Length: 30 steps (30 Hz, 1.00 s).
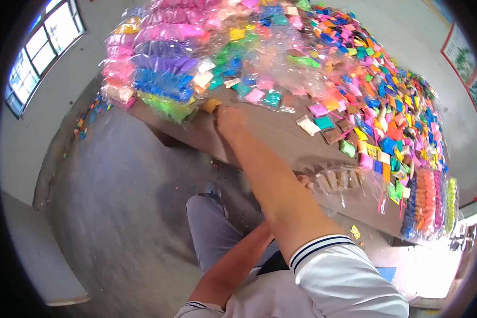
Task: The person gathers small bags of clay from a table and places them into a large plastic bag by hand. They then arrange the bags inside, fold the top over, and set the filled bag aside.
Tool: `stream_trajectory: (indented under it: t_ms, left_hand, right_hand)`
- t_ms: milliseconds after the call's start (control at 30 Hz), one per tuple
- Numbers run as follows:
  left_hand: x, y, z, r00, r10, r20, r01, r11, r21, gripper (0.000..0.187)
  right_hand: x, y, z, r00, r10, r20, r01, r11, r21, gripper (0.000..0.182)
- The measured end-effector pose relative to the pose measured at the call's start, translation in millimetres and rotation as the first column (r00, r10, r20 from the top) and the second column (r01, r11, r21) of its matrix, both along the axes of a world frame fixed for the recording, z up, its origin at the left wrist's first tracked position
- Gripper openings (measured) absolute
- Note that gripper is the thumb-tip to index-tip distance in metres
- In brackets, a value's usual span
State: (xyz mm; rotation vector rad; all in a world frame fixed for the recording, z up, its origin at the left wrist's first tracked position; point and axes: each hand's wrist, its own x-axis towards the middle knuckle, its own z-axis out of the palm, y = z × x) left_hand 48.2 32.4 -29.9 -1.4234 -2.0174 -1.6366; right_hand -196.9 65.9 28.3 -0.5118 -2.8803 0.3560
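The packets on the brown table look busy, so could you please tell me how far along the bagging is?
Partly done, I judge. The stacked, filled clear bags, pink to green, look finished. The left hand is at a clear plastic bag of brown packets, the right hand beside a yellow-orange packet. The big loose heap of multicoloured packets looks left to bag.

Pink, purple, blue and lime-green bands color stacked bags beside a brown table edge, while a multicolored heap of packets mixes orange, yellow, teal and red. Brown pieces show through clear plastic; a white sleeve bears dark-blue stripes.
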Motion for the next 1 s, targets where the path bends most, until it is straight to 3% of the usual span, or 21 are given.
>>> stream_trajectory:
  t_ms: [67, 100, 133, 167, 200, 233, 267, 300, 333, 400, 467, 500, 533, 600, 633, 700, 733, 800, 933, 1000]
  left_hand:
    - [-0.8, -6.8, 16.8, 0.990, -0.011, 0.139, 0.029, 0.991, -0.130, 0.016]
    - [-1.2, -12.1, 28.2, 0.977, -0.025, 0.210, 0.068, 0.978, -0.196, 0.017]
    - [0.6, -14.6, 36.4, 0.980, 0.034, 0.195, 0.016, 0.969, -0.247, 0.018]
    - [1.0, -15.0, 41.0, 0.981, 0.082, 0.177, -0.028, 0.956, -0.293, 0.020]
    - [-2.1, -14.0, 39.4, 0.983, -0.027, 0.183, 0.062, 0.980, -0.187, 0.021]
    - [-4.9, -11.1, 34.9, 0.974, -0.131, 0.184, 0.148, 0.986, -0.078, 0.023]
    - [-5.1, -7.1, 25.8, 0.984, -0.087, 0.156, 0.100, 0.992, -0.075, 0.023]
    - [-5.1, -3.5, 15.4, 0.992, -0.028, 0.124, 0.037, 0.997, -0.073, 0.023]
    - [-6.8, -1.4, 8.3, 0.986, -0.073, 0.149, 0.083, 0.995, -0.062, 0.023]
    - [-13.3, -0.1, -2.0, 0.972, -0.138, 0.188, 0.148, 0.988, -0.039, 0.025]
    - [-14.8, -0.1, -5.6, 0.969, -0.135, 0.206, 0.151, 0.987, -0.062, 0.025]
    - [-17.3, 1.7, -6.9, 0.969, -0.130, 0.212, 0.147, 0.987, -0.068, 0.026]
    - [-21.1, 1.8, -10.4, 0.986, -0.121, 0.118, 0.134, 0.985, -0.109, 0.027]
    - [-18.8, 1.1, -6.6, 0.985, -0.126, 0.116, 0.137, 0.986, -0.098, 0.027]
    - [-16.6, -0.9, -4.6, 0.985, -0.125, 0.121, 0.137, 0.986, -0.096, 0.027]
    - [-15.3, -2.6, 5.0, 0.975, -0.168, 0.148, 0.180, 0.981, -0.071, 0.026]
    - [-11.2, -4.9, 9.8, 0.966, -0.172, 0.192, 0.187, 0.980, -0.062, 0.025]
    - [-4.2, -5.5, 17.4, 0.970, -0.132, 0.206, 0.148, 0.987, -0.064, 0.023]
    - [-7.0, -3.6, 9.1, 0.973, -0.146, 0.177, 0.159, 0.985, -0.063, 0.022]
    - [-10.0, -2.7, 7.7, 0.985, -0.133, 0.109, 0.142, 0.987, -0.076, 0.020]
  right_hand:
    - [18.8, -6.5, 7.7, 0.998, 0.037, 0.053, -0.030, 0.992, -0.126, 0.032]
    - [27.2, -17.5, -2.3, 0.985, -0.115, -0.126, 0.042, 0.880, -0.472, 0.027]
    - [29.6, -29.2, -17.5, 0.912, -0.328, -0.245, 0.032, 0.655, -0.755, 0.025]
    - [10.0, -37.9, -43.3, 0.929, -0.141, -0.341, -0.005, 0.919, -0.395, 0.023]
    - [2.6, -31.5, -68.5, 0.947, 0.061, -0.315, -0.052, 0.998, 0.038, 0.022]
    - [37.2, -43.3, -8.2, 0.992, 0.024, -0.124, -0.026, 1.000, -0.014, 0.019]
    - [38.2, -49.8, -11.5, 0.970, 0.074, -0.230, -0.087, 0.995, -0.045, 0.016]
    - [54.7, -53.2, 1.6, 0.974, 0.108, -0.201, -0.139, 0.979, -0.147, 0.014]
    - [69.4, -61.6, 23.3, 0.970, 0.159, -0.184, -0.203, 0.947, -0.251, 0.013]
    - [104.9, -65.8, 52.9, 0.896, 0.392, -0.210, -0.427, 0.627, -0.651, 0.016]
    - [156.9, -76.1, 72.3, 0.867, 0.269, -0.420, -0.478, 0.208, -0.853, 0.017]
    - [183.4, -77.9, 79.6, 0.867, 0.240, -0.436, -0.466, 0.083, -0.881, 0.016]
    - [211.0, -77.0, 83.2, 0.870, 0.209, -0.447, -0.448, -0.045, -0.893, 0.016]
    - [269.5, -62.9, 73.4, 0.880, 0.168, -0.444, -0.422, -0.154, -0.894, 0.017]
    - [299.8, -66.2, 42.3, 0.870, -0.093, -0.484, -0.483, -0.361, -0.798, 0.019]
    - [358.8, -41.5, 24.6, 0.877, -0.225, -0.425, -0.471, -0.583, -0.662, 0.026]
    - [387.5, -19.7, 31.7, 0.910, -0.102, -0.403, -0.370, -0.639, -0.674, 0.030]
    - [427.2, -2.3, 28.4, 0.928, -0.272, -0.255, -0.370, -0.762, -0.531, 0.029]
    - [469.1, 11.9, 36.6, 0.887, -0.317, -0.335, -0.460, -0.570, -0.681, 0.025]
    - [479.3, 8.3, 32.4, 0.897, -0.316, -0.310, -0.440, -0.557, -0.705, 0.025]
